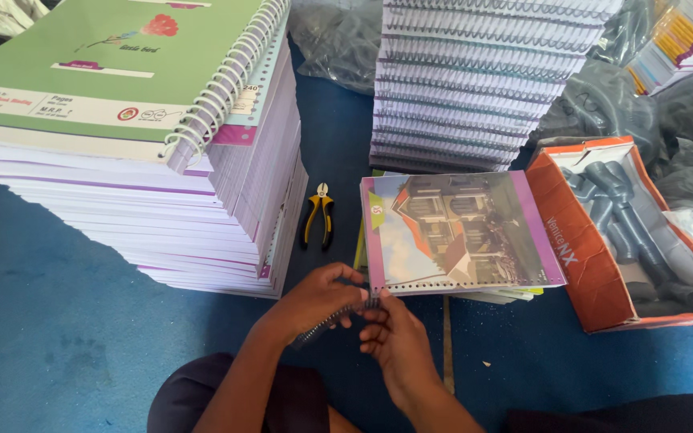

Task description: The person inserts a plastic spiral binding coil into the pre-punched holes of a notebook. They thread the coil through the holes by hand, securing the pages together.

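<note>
My left hand (314, 301) and right hand (395, 341) met at the near left corner of a notebook (455, 232) lying on the blue floor (50, 321) — both pinched a dark wire coil (326, 322), fingers closed on it. The coil ran left from the punched near edge. Pliers (318, 215) lay just beyond, between a tall stack (162, 160) on the left and a far stack (467, 80). An orange box (587, 256) of coils sat right.

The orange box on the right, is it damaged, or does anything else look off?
Yes. The orange cardboard box is torn open, its near wall ragged and splayed outward, with dark coils showing inside. The top green notebook on the left stack also sits skewed.
</note>
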